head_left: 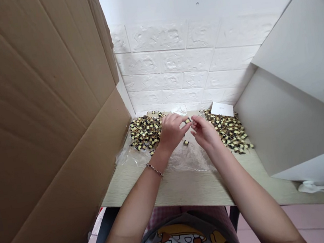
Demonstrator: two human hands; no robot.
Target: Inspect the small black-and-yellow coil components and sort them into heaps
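Above the worktop [190,194], toward its back edge, the left hand [171,130] pinches a small yellow-and-black component [187,121]. The right hand [207,132] has its fingertips drawn together beside it, any grip unclear. Left [143,133] and right heaps [233,132] flank them.

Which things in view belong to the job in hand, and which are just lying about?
Likely the job's:
held part, pinched in the left hand, right hand close against it
loose part
left pile
right pile
clear plastic

Seemingly just lying about:
white card at the right pile
crumpled white item
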